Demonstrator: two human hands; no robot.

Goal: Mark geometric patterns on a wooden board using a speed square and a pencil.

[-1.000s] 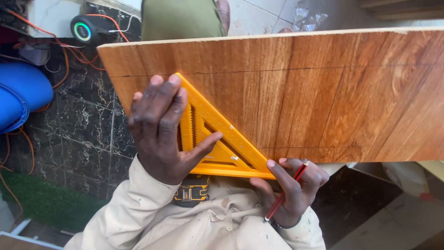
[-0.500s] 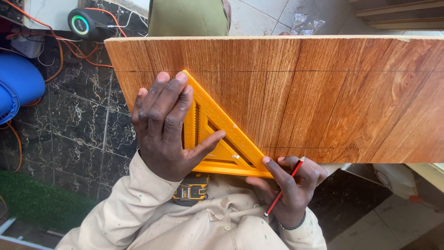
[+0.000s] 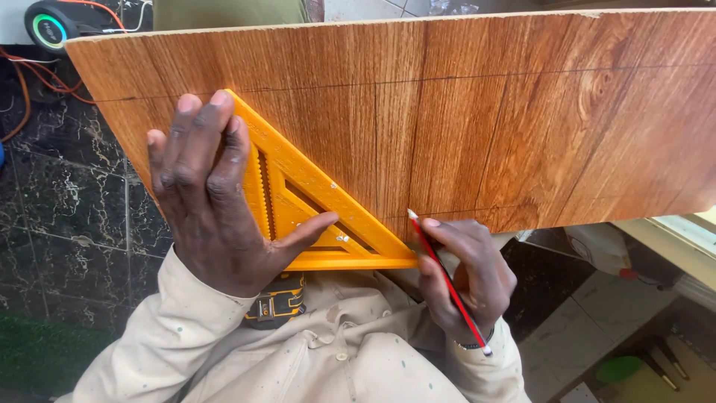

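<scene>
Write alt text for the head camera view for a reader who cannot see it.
A left hand presses a yellow triangular square flat on a wood-grain board, while the right hand holds a red pencil with its tip at the board's near edge, by the square's corner. Dark marbled floor tiles lie below.

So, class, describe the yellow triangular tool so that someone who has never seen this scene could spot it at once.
Find the big wood-grain board that fills the top of the view. At its near left corner, the left hand presses a flat triangular square onto it. It is the only bright yellow piece, with slotted cut-outs; the right hand beside it holds a slim red pencil.
</scene>
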